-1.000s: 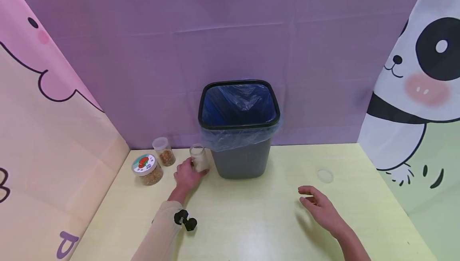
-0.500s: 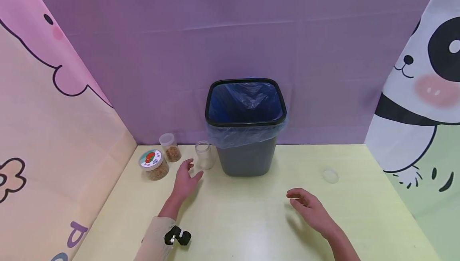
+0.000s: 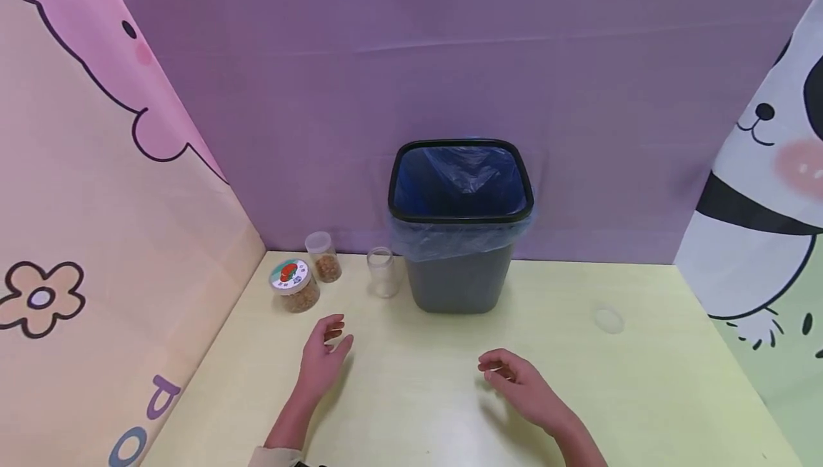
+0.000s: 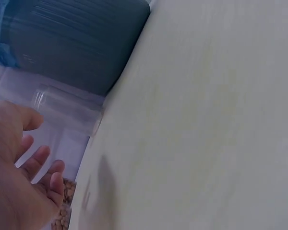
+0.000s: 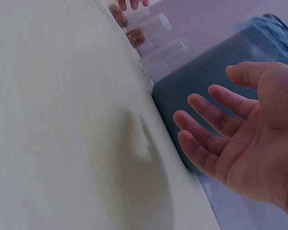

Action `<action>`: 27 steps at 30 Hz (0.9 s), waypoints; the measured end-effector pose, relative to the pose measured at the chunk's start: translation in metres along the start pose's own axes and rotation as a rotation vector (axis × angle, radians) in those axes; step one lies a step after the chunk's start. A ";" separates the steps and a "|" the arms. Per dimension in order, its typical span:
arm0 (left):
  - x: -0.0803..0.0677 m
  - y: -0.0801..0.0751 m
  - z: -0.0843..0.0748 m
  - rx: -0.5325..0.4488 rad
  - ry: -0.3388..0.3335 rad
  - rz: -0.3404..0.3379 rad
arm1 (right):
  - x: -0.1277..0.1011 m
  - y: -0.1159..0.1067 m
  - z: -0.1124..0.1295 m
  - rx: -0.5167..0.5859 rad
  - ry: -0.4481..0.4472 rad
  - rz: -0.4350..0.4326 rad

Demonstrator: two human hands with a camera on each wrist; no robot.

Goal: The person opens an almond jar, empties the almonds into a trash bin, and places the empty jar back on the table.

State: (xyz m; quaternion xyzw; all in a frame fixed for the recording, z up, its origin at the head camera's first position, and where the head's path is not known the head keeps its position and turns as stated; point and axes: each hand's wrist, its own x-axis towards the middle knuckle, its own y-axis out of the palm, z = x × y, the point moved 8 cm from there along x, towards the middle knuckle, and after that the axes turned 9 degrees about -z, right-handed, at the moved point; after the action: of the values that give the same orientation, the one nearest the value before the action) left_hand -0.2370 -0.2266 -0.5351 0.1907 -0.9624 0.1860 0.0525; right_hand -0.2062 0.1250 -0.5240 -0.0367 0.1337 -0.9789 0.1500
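Observation:
My left hand hovers over the table's left half with loosely bent fingers and nothing in its grasp. Beyond it stands a clear, lidless jar, upright and apart from the fingers; the left wrist view shows this jar past the thumb. On the right, my right hand floats over the table, fingers relaxed, palm empty in the right wrist view. Back left are a taller container of brown bits and a squat jar with a printed lid, also holding brown bits.
A grey trash bin with a black rim and blue liner stands at the back centre, just right of the clear jar. A clear round disc, perhaps a lid, lies on the table at right. Printed cloth walls border the back and sides.
My left hand has let go of the clear jar beside the bin and drawn back toward me. My right hand has shifted a little left. The head view has turned slightly.

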 end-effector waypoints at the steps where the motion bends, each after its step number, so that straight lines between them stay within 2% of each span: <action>1: -0.003 -0.002 0.000 -0.014 -0.003 -0.009 | 0.001 0.003 0.001 -0.004 -0.010 0.004; 7: -0.013 -0.019 0.004 -0.107 -0.053 -0.061 | 0.001 0.023 0.008 -0.077 -0.070 -0.020; 11: -0.009 -0.034 0.011 -0.149 -0.121 -0.142 | -0.006 0.036 0.013 -0.099 -0.089 -0.025; 15: 0.000 -0.055 0.019 -0.155 -0.166 -0.261 | -0.014 0.045 0.017 -0.082 -0.110 -0.047; 19: 0.013 -0.074 0.030 -0.151 -0.201 -0.366 | -0.016 0.047 0.022 -0.036 -0.137 -0.109; 22: 0.026 -0.082 0.040 -0.151 -0.220 -0.399 | -0.016 0.046 0.025 -0.007 -0.141 -0.163; 27: 0.048 -0.090 0.051 -0.095 -0.221 -0.406 | -0.014 0.041 0.026 -0.011 -0.126 -0.216</action>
State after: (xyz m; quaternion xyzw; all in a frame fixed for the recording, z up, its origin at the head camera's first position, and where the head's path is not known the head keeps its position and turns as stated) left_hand -0.2479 -0.3399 -0.5437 0.3968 -0.9119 0.1042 -0.0081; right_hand -0.1784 0.0851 -0.5106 -0.1130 0.1246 -0.9844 0.0515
